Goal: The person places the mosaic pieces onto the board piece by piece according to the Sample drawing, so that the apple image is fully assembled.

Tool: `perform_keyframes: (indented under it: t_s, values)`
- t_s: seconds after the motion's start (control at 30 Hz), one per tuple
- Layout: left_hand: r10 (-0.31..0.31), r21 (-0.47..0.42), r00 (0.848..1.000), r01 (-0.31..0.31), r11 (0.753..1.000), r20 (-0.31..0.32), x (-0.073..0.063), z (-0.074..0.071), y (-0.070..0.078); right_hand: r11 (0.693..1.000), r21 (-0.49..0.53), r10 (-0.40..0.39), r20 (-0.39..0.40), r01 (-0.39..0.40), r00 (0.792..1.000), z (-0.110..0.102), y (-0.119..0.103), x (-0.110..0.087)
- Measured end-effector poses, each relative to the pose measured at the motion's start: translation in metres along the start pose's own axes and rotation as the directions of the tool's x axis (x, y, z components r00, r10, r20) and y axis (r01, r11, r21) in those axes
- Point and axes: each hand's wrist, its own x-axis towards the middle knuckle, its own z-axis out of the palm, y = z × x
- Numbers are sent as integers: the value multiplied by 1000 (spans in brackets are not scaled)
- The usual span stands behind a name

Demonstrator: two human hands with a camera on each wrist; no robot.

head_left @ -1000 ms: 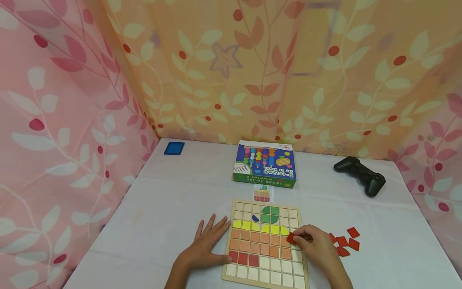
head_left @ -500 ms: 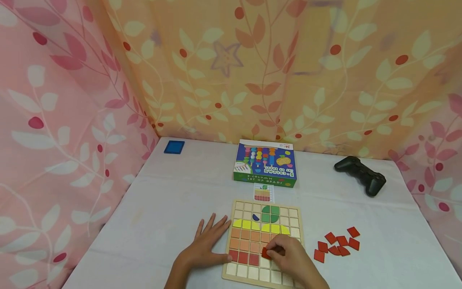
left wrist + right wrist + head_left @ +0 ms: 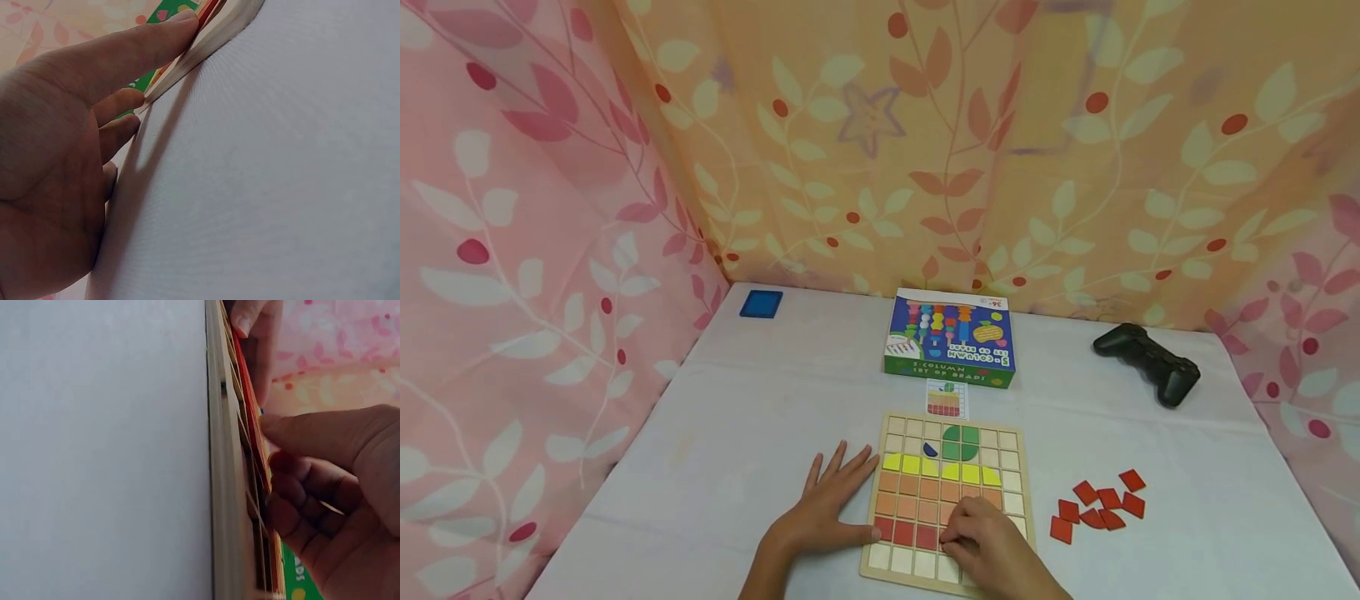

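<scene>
A wooden grid board [image 3: 871, 572] lies on the white table, with rows of yellow, orange and red tiles and a green group of pieces at its top. My right hand [image 3: 988, 546] is over the red row, fingers curled, pinching a red square tile at the cell beside the third red tile [image 3: 927, 537]; the fingers hide most of it. In the right wrist view, thumb and fingertips are right at the board's surface. My left hand [image 3: 823, 512] lies spread at the board's left edge, its thumb [image 3: 169, 34] touching the rim. A small dark blue piece [image 3: 930, 449] sits near the green ones.
Several loose red tiles [image 3: 1108, 498] lie right of the board. A printed pattern card [image 3: 947, 399] lies between the board and a bead-set box [image 3: 951, 337]. A black game controller [image 3: 1147, 364] is at the back right, a blue square [image 3: 762, 304] at the back left.
My right hand has carried a red tile from the board's right edge leftward and down to the red row, uncovering more loose tiles. The left hand has stayed in place.
</scene>
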Motion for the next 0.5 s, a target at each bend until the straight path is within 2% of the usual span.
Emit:
perform_keyframes:
  t_s: [0.1,0.17,0.23,0.3,0.37,0.43,0.5]
  values:
    - [1,-1,1000,-1,1000,4,0,1,0,998,-33,-61,-119,57,991,-6,8,-2]
    - [4,-2,1000,-4,1000,3,0,1,0,996,-89,-42,-230,21,972,-16,15,-3]
    - [5,0,1000,-5,1000,4,0,1,0,984,-162,20,-331,-78,944,-31,22,-5]
    - [7,3,1000,-7,1000,2,0,1,0,953,-203,133,-386,-225,913,-48,30,-9]
    - [9,6,1000,-9,1000,-1,0,1,0,896,-240,263,-393,-374,881,-64,39,-15]
    - [9,6,1000,-9,1000,-3,-1,1,0,851,-267,336,-384,-452,860,-75,48,-22]
    - [8,3,1000,-8,1000,-3,-1,0,0,824,-288,377,-365,-488,851,-82,57,-28]
